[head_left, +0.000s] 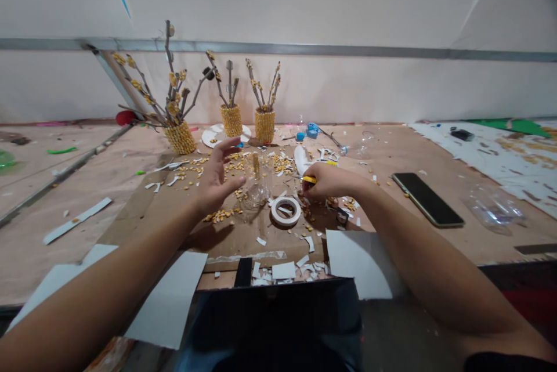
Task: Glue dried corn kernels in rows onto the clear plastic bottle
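Observation:
My left hand (216, 177) hovers open, fingers spread, just left of a clear plastic bottle piece (256, 186) standing on the brown table (130, 186); it does not hold it. My right hand (328, 181) is closed around a yellow-handled tool (310, 179), probably a cutter, to the right of the clear piece. A roll of white tape (286, 211) lies flat in front, between both hands. Loose corn kernels (221, 215) are scattered around the hands.
Three corn-covered vases with twig stems (179, 137) (232, 120) (264, 125) stand at the back. A black phone (427, 199) lies to the right, with a clear plastic bottle (494, 206) beyond it. White paper sheets (361, 264) and scraps lie along the near edge.

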A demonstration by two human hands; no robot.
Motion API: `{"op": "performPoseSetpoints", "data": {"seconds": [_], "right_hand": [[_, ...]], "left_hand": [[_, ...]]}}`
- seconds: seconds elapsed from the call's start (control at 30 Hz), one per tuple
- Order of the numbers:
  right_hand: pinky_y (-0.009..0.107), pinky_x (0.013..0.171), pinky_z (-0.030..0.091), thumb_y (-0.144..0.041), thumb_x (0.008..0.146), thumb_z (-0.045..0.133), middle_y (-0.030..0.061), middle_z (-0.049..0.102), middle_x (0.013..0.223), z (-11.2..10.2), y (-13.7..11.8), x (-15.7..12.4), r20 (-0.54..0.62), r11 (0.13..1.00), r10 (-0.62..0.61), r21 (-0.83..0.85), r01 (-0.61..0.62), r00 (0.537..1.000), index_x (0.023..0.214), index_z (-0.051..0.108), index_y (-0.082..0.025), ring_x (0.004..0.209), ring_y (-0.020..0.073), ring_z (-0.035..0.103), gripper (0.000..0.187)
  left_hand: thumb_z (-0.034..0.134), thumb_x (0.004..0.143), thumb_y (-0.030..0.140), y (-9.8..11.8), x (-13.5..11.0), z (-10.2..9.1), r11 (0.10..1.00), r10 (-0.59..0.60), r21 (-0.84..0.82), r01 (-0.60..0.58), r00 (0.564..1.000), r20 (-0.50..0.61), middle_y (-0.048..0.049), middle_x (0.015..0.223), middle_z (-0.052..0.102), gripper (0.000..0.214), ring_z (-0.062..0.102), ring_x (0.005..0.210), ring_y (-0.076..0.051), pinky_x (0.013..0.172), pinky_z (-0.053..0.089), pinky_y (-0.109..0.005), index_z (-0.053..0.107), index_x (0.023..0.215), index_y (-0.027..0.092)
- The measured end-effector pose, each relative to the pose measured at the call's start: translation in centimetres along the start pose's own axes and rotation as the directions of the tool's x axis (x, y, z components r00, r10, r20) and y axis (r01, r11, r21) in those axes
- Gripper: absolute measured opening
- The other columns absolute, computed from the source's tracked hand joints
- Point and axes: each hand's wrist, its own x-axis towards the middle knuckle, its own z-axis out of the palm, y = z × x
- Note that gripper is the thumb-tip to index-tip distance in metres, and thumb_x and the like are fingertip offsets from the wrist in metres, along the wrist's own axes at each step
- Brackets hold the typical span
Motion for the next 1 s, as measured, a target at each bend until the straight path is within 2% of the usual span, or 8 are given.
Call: {"op": "performPoseSetpoints", "data": {"seconds": [0.1, 0.2, 0.5, 0.63, 0.73, 0.8, 0.93, 1.0], "right_hand": [[0.027, 0.06, 0.04, -0.023, 0.069, 0.082, 0.0007, 0.073, 0.071, 0.1, 0.2, -0.1, 0.058, 0.998, -0.024, -0.05, 0.027, 0.998, 0.077, 0.076, -0.019, 0.068, 0.0166, 0.063, 0.01], [0.027, 0.06, 0.039, -0.027, 0.072, 0.082, 0.0006, 0.072, 0.072, 0.6, 0.4, 0.2, 0.064, 0.996, -0.034, -0.082, 0.039, 0.997, 0.08, 0.076, -0.019, 0.069, 0.0169, 0.063, 0.012], [0.029, 0.058, 0.034, -0.024, 0.078, 0.081, 0.0004, 0.067, 0.067, 0.8, 0.6, 0.5, 0.085, 0.985, -0.071, -0.152, 0.083, 0.994, 0.072, 0.07, -0.02, 0.063, 0.0152, 0.057, 0.013], [0.029, 0.059, 0.035, -0.026, 0.078, 0.083, -0.0001, 0.068, 0.068, 0.5, 0.7, 0.5, 0.093, 0.985, -0.077, -0.146, 0.09, 0.993, 0.075, 0.073, -0.02, 0.063, 0.0151, 0.057, 0.012], [0.029, 0.06, 0.035, -0.023, 0.076, 0.081, -0.0001, 0.068, 0.069, 0.3, 0.9, 0.5, 0.072, 0.987, -0.078, -0.133, 0.087, 0.994, 0.075, 0.073, -0.02, 0.064, 0.0154, 0.058, 0.009], [0.029, 0.061, 0.037, -0.02, 0.074, 0.079, 0.0003, 0.069, 0.069, 0.0, 1.0, 0.5, 0.064, 0.99, -0.078, -0.111, 0.084, 0.995, 0.074, 0.075, -0.019, 0.066, 0.0159, 0.059, 0.004], [0.028, 0.064, 0.042, -0.016, 0.072, 0.073, 0.0013, 0.076, 0.077, -0.7, 1.3, 0.5, 0.047, 0.997, -0.062, -0.045, 0.064, 0.997, 0.084, 0.08, -0.019, 0.071, 0.0169, 0.065, 0.014], [0.028, 0.063, 0.042, -0.016, 0.073, 0.072, 0.002, 0.076, 0.078, -0.9, 1.4, 0.6, 0.023, 0.999, -0.044, -0.026, 0.045, 0.999, 0.087, 0.079, -0.019, 0.07, 0.0166, 0.063, 0.017]], "left_hand": [[0.08, 0.089, 0.051, 0.6, 0.1, 0.0, 0.999, -0.022, 0.039, 0.032, 0.976, -0.217, -0.0074, 0.12, 0.071, 0.046, 0.067, 0.112, -0.026, 0.101, 0.052, -0.041, 0.067, 0.125, 0.027], [0.075, 0.093, 0.045, 1.1, 0.3, 0.0, 0.998, -0.032, 0.033, 0.047, 0.936, -0.35, -0.0031, 0.088, 0.068, 0.024, 0.065, 0.084, -0.019, 0.08, 0.053, -0.033, 0.069, 0.099, 0.022], [0.074, 0.087, 0.033, 2.3, 0.0, 0.4, 0.995, -0.046, 0.066, 0.075, 0.933, -0.358, 0.001, 0.066, 0.062, 0.017, 0.055, 0.062, -0.014, 0.061, 0.046, -0.028, 0.067, 0.077, 0.02], [0.068, 0.091, 0.025, 2.7, -0.9, 0.1, 0.985, 0.112, 0.162, -0.059, 0.934, -0.34, 0.0025, 0.061, 0.056, 0.018, 0.049, 0.055, -0.014, 0.054, 0.039, -0.029, 0.062, 0.074, 0.022], [0.061, 0.093, 0.018, 4.1, -1.3, -0.1, 0.9, 0.38, 0.253, -0.354, 0.923, -0.06, 0.0021, 0.061, 0.056, 0.024, 0.052, 0.055, -0.016, 0.059, 0.041, -0.032, 0.055, 0.071, 0.024], [0.063, 0.09, 0.017, 5.4, -1.5, 0.3, 0.815, 0.48, 0.206, -0.542, 0.83, 0.284, -0.0006, 0.07, 0.068, 0.013, 0.062, 0.062, -0.018, 0.065, 0.047, -0.034, 0.059, 0.08, 0.024], [0.067, 0.096, 0.024, 7.2, -2.5, 2.9, 0.769, 0.284, 0.296, -0.567, 0.718, 0.635, -0.0139, 0.124, 0.079, 0.026, 0.078, 0.099, -0.025, 0.078, 0.059, -0.035, 0.067, 0.122, 0.023], [0.064, 0.1, 0.026, 7.1, -3.3, 4.5, 0.776, 0.132, 0.353, -0.522, 0.682, 0.72, -0.0152, 0.132, 0.077, 0.031, 0.079, 0.098, -0.025, 0.076, 0.059, -0.034, 0.065, 0.131, 0.022]]}}
